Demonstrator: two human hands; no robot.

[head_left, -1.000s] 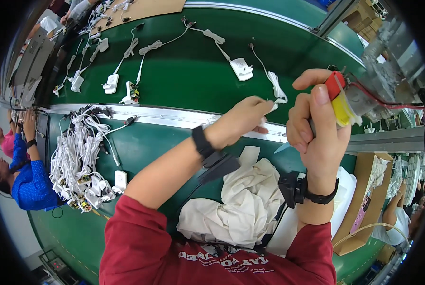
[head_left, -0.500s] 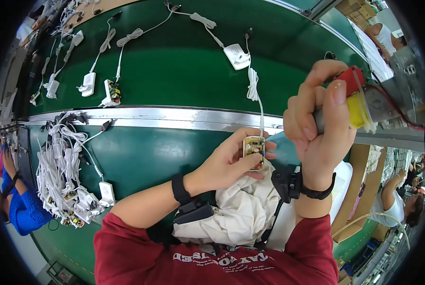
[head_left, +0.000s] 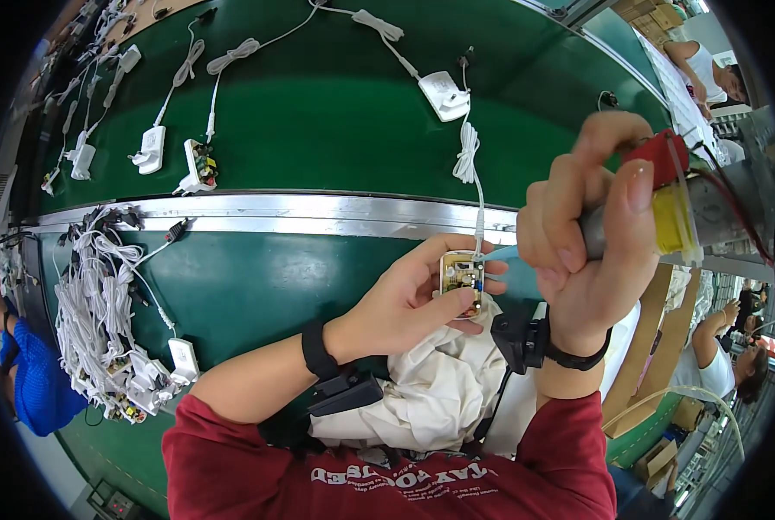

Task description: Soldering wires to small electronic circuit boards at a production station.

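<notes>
Head view — left hand (head_left: 398, 299) holds white casing (head_left: 458, 253); circuit board (head_left: 463, 273) inside.

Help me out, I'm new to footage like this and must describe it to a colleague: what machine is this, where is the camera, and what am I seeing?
There is no machine doing the handling: these are a person's bare hands. A wide fisheye camera worn on the head looks down, so straight edges bend near the rim. The left hand holds a small circuit board with a white cord. The right hand grips a grey tool with a red block and yellow band; its pale blue tip points at the board. On the near green surface lie a heap of white cables and a white cloth. Beyond the metal rail lie white adapters.
</notes>
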